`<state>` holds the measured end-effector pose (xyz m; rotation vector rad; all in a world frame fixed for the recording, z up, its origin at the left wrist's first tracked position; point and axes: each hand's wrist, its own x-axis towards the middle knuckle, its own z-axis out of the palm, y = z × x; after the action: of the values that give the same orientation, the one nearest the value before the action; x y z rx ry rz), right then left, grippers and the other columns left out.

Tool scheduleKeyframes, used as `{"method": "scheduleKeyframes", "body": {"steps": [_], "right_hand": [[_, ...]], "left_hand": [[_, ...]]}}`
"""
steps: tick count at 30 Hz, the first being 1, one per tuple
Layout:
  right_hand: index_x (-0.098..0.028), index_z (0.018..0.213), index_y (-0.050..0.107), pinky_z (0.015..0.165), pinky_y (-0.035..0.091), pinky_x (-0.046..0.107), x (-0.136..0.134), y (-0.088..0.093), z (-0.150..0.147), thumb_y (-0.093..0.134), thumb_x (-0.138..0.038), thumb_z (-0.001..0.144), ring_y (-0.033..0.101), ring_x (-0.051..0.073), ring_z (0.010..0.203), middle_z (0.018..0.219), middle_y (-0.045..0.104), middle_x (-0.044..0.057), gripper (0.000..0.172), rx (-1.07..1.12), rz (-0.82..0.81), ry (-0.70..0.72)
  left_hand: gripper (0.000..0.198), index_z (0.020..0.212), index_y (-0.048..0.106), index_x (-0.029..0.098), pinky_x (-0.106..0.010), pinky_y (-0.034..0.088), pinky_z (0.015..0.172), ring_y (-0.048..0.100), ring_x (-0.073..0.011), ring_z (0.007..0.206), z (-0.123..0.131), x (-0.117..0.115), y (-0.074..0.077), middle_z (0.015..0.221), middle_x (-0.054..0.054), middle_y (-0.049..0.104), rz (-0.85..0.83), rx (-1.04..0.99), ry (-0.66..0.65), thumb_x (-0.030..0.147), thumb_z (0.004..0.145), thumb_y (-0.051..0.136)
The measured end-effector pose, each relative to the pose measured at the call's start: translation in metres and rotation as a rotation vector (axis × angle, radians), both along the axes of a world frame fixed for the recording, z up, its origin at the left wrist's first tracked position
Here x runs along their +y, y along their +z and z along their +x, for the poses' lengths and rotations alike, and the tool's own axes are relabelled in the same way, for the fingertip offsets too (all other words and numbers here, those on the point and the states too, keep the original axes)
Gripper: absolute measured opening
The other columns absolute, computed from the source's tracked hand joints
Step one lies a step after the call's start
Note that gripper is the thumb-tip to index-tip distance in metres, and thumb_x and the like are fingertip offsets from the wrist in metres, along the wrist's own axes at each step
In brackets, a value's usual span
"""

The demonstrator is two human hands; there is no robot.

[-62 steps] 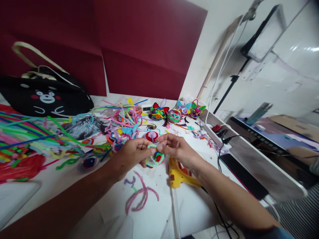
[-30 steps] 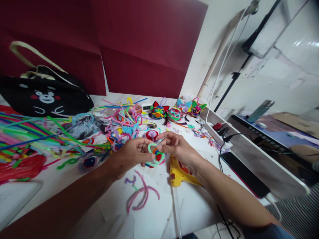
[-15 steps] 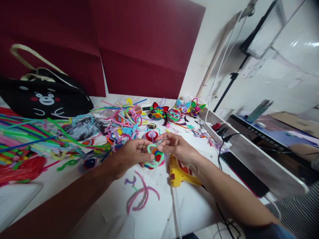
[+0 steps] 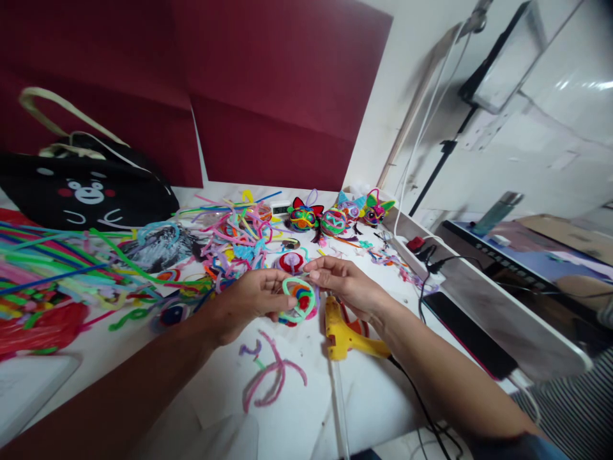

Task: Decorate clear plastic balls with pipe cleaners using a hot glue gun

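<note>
My left hand [image 4: 256,295] is closed on a round ball covered in coloured pipe cleaners [image 4: 302,300], thumb on its near face. A pale green pipe-cleaner loop [image 4: 286,286] shows on that face, around orange, blue and red coils. At the ball's upper right, my right hand [image 4: 338,281] is pinched, thumb against fingers; what lies between the tips is too small to make out. Below the right wrist lies a yellow hot glue gun [image 4: 338,332] with a clear glue stick [image 4: 341,409] behind it. Bent pink pipe-cleaner pieces [image 4: 278,377] rest on the table below the ball.
Several finished pipe-cleaner ornaments [image 4: 334,222] stand at the back. Loose pipe cleaners [image 4: 48,255] are heaped on the left, before a black bag [image 4: 90,188]. A phone [image 4: 472,332] and a power strip [image 4: 433,271] with cables line the right side.
My right fingertips have drawn slightly right, away from the pale green loop, which shows more fully. The left hand keeps its hold on the ball, nearly still.
</note>
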<state>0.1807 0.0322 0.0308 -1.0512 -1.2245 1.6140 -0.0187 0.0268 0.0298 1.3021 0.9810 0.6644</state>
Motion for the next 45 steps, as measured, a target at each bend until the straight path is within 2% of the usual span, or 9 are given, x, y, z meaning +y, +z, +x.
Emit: {"method": "scheduleKeyframes", "body": {"steps": [4,11,17,25,31,34,37,40,45], "right_hand": [[-0.015,0.083,0.066,0.062,0.037,0.025,0.001,-0.001,0.002,0.087,-0.046,0.053,0.055,0.011,0.065,0.071,0.064,-0.003,0.048,-0.007,0.010,-0.010],[-0.016,0.081,0.067,0.068,0.040,0.025,0.001,-0.003,0.002,0.085,-0.042,0.058,0.056,0.010,0.068,0.075,0.065,-0.002,0.040,0.004,0.037,-0.016],[-0.015,0.084,0.067,0.069,0.040,0.024,-0.002,0.001,0.000,0.085,-0.043,0.057,0.056,0.010,0.068,0.075,0.064,-0.003,0.043,-0.045,0.085,-0.021],[-0.016,0.091,0.067,0.072,0.040,0.026,-0.005,0.004,-0.002,0.082,-0.043,0.063,0.056,0.012,0.073,0.080,0.066,0.000,0.042,-0.096,0.133,0.005],[-0.017,0.089,0.071,0.078,0.039,0.028,0.000,0.001,0.006,0.074,-0.044,0.073,0.056,0.014,0.079,0.081,0.066,-0.001,0.031,-0.136,0.196,0.019],[-0.016,0.085,0.073,0.076,0.040,0.029,0.004,-0.004,0.010,0.072,-0.050,0.074,0.056,0.014,0.075,0.072,0.065,-0.001,0.036,-0.111,0.152,0.112],[-0.015,0.083,0.075,0.070,0.040,0.027,0.004,-0.007,0.011,0.076,-0.052,0.068,0.055,0.013,0.068,0.068,0.065,0.000,0.040,-0.041,0.068,0.164],[-0.015,0.080,0.075,0.068,0.041,0.025,0.002,-0.005,0.012,0.081,-0.048,0.063,0.055,0.011,0.064,0.069,0.067,0.000,0.038,0.039,0.007,0.190],[-0.014,0.074,0.073,0.067,0.044,0.022,-0.006,0.001,0.018,0.085,-0.038,0.061,0.059,0.010,0.065,0.070,0.068,0.001,0.030,0.181,-0.074,0.231]], "left_hand": [[0.033,0.093,0.064,0.013,-0.020,0.035,0.050,0.049,-0.0076,0.058,-0.001,0.000,0.002,0.070,0.002,0.062,-0.002,-0.016,-0.027,0.027,0.066,0.077],[0.037,0.097,0.064,0.014,-0.023,0.039,0.058,0.055,-0.0119,0.069,-0.003,0.003,0.003,0.080,-0.002,0.065,-0.031,-0.052,-0.043,0.027,0.065,0.078],[0.028,0.088,0.065,0.014,-0.022,0.042,0.056,0.052,-0.0102,0.064,-0.003,0.002,0.002,0.075,-0.001,0.062,-0.095,-0.146,-0.003,0.029,0.067,0.076],[0.022,0.075,0.064,0.015,-0.022,0.042,0.049,0.054,-0.0134,0.064,0.000,0.005,-0.002,0.068,-0.001,0.059,-0.125,-0.227,0.118,0.032,0.067,0.075],[0.022,0.077,0.067,0.014,-0.021,0.039,0.044,0.054,-0.0141,0.060,-0.003,0.006,-0.001,0.069,-0.004,0.060,-0.131,-0.218,0.079,0.035,0.072,0.069],[0.022,0.078,0.067,0.014,-0.021,0.038,0.043,0.054,-0.0147,0.060,-0.005,0.007,0.000,0.069,-0.004,0.061,-0.122,-0.206,0.076,0.035,0.074,0.069],[0.022,0.077,0.067,0.014,-0.021,0.037,0.043,0.053,-0.0146,0.060,-0.004,0.006,0.002,0.068,-0.004,0.062,-0.136,-0.206,0.060,0.036,0.074,0.069],[0.022,0.075,0.067,0.015,-0.021,0.037,0.043,0.052,-0.0143,0.059,-0.003,0.002,0.007,0.066,-0.004,0.062,-0.146,-0.205,0.034,0.037,0.074,0.070],[0.020,0.079,0.069,0.015,-0.020,0.039,0.043,0.054,-0.0133,0.059,0.000,-0.003,0.020,0.070,-0.004,0.063,-0.141,-0.174,-0.032,0.035,0.078,0.067]]}}
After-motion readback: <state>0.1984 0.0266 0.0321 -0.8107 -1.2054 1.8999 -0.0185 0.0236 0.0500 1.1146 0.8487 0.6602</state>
